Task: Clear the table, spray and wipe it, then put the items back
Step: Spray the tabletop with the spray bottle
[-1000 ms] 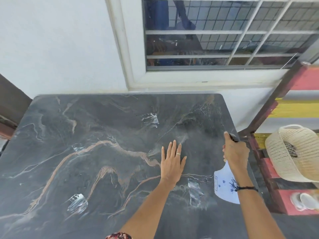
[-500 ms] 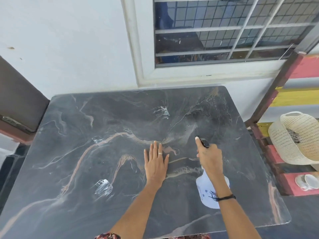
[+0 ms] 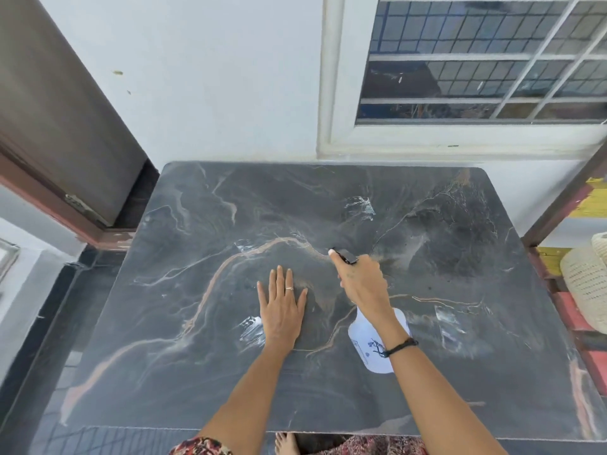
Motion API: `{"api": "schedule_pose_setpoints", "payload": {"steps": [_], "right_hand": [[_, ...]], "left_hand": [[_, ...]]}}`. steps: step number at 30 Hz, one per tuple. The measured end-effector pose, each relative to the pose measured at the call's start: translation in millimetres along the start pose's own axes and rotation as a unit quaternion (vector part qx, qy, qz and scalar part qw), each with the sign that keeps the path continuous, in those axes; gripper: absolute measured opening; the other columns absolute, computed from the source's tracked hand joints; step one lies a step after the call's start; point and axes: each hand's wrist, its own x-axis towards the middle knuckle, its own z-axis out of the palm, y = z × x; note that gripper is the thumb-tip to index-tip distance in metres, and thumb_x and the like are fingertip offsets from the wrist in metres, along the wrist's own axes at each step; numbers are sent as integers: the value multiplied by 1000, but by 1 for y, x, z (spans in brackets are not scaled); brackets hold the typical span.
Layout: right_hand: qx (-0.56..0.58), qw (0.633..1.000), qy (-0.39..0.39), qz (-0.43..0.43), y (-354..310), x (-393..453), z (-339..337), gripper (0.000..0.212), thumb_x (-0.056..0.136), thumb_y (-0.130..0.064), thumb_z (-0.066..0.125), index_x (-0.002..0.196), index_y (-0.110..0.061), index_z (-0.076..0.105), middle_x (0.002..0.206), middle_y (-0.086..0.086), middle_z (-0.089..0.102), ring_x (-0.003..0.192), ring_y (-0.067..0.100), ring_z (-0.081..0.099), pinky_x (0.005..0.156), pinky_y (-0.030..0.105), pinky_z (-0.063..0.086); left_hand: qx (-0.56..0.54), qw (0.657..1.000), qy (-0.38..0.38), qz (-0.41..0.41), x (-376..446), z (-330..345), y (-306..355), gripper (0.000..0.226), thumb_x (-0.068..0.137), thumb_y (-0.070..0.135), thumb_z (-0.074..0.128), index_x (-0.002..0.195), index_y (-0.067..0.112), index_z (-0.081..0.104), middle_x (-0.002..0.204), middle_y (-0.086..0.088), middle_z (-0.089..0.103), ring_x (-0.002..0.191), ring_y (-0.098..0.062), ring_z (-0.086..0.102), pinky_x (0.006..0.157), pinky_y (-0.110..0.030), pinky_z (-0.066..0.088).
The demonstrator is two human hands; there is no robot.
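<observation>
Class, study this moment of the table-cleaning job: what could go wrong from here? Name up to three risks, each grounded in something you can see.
1. The left hand lies flat on the table beside the spray bottle, so spray may wet it.
2. The right hand holds the bottle tilted over the tabletop; a slack grip might drop it.
3. No cloth is in view, so sprayed liquid may dry streaky.

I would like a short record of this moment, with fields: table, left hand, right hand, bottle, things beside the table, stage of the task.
table: dark marble-pattern table, nothing on it but the hand and wet patches
left hand: left hand flat on the tabletop, fingers spread, empty
right hand: right hand gripping a spray bottle, index finger on the black nozzle
bottle: white spray bottle, held over the table, aimed away from the person
beside the table: woven basket on a coloured shelf at right
stage: spraying; wiping not yet begun
</observation>
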Motion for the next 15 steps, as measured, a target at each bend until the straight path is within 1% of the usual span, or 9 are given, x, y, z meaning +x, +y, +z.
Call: {"api": "schedule_pose_setpoints", "payload": {"steps": [1,4,6,8,10,11,12,13,15], "right_hand": [[-11,1000,-10,-8,-5,-2,7,45,85,-57,47,57,-22,41,78,15,61,76,33,60,73,37,50],[-22,999,-24,-42,-18,-8,30,45,86,-55,48,58,-21,41,69,9,56,69,28,54,66,33,47],[-27,998,-36,-51,-30,-12,47,49,85,-54,47,57,-14,46,59,5,52,61,25,50,58,31,43],[-44,995,-66,-56,-37,-15,65,52,85,-53,44,65,-7,55,52,2,47,56,26,46,53,29,40],[-65,991,-98,-62,-46,-21,79,52,86,-53,44,82,-4,62,56,2,47,56,26,46,52,24,41],[-48,992,-104,-57,-48,-23,86,57,83,-56,46,80,-1,61,58,6,52,56,27,49,54,27,46],[-21,993,-108,-43,-53,-26,93,62,78,-59,48,70,1,59,58,10,56,55,29,52,57,33,51],[-10,994,-106,-39,-54,-27,98,65,76,-60,49,63,3,56,55,13,56,52,29,52,58,39,52],[-10,991,-126,-54,-64,-34,113,66,77,-57,51,61,7,52,53,17,55,50,30,51,58,43,52]], "left_hand": [[5,1000,7,-6,1,0,-9,60,97,47,15,147,14,17,156,-6,14,144,-20,9,115,-42,-5],[-5,999,17,-30,-1,-2,-37,65,92,47,15,136,9,43,144,-10,42,135,-25,36,114,-47,10],[-18,998,41,-37,-3,-3,-60,64,93,47,18,129,7,52,136,-12,51,128,-27,47,109,-47,16],[-36,997,42,-58,-8,-10,-81,67,96,48,10,128,7,52,137,-12,51,127,-27,48,109,-45,15],[-44,995,53,-75,-13,-11,-103,71,96,51,3,131,9,49,140,-11,47,129,-26,45,110,-43,13],[-45,994,61,-84,-17,-11,-115,72,96,52,2,133,10,47,142,-11,45,131,-26,43,110,-44,13],[-52,992,66,-97,-21,-12,-127,73,95,53,1,135,10,45,143,-11,43,132,-27,40,111,-45,14],[-61,990,72,-107,-24,-12,-135,74,94,54,0,136,11,43,145,-10,41,134,-27,38,111,-46,16],[-69,985,90,-134,-35,-12,-156,75,93,55,-1,138,11,40,147,-10,38,136,-27,34,112,-49,20]]}}
